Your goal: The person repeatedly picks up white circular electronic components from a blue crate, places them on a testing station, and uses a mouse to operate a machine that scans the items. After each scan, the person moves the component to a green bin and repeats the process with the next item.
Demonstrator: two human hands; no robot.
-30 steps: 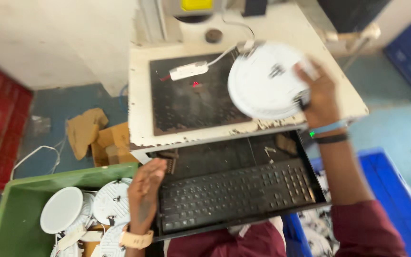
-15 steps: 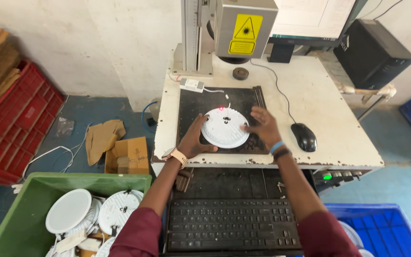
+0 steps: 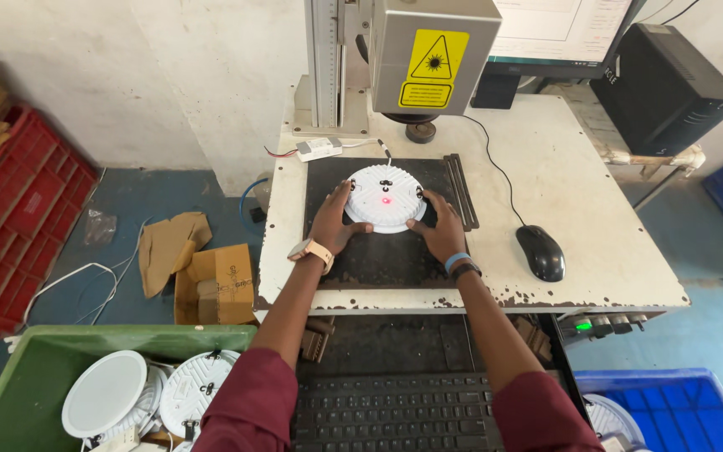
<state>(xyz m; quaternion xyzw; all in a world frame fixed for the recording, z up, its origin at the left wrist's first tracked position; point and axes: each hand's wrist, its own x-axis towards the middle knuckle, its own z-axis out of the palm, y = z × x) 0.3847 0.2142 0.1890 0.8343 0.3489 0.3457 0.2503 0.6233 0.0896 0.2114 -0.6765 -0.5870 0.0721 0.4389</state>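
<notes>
Head view: left hand (image 3: 334, 224) and right hand (image 3: 439, 230) press open-fingered on either side of the white round lamp (image 3: 385, 198), on the black mat (image 3: 378, 255) mid-bench, red dot on it. Risk: a nudge shifts it off-centre.

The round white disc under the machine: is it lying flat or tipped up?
Flat: the white disc lies on the black mat, with left hand and right hand at its edges.
</notes>
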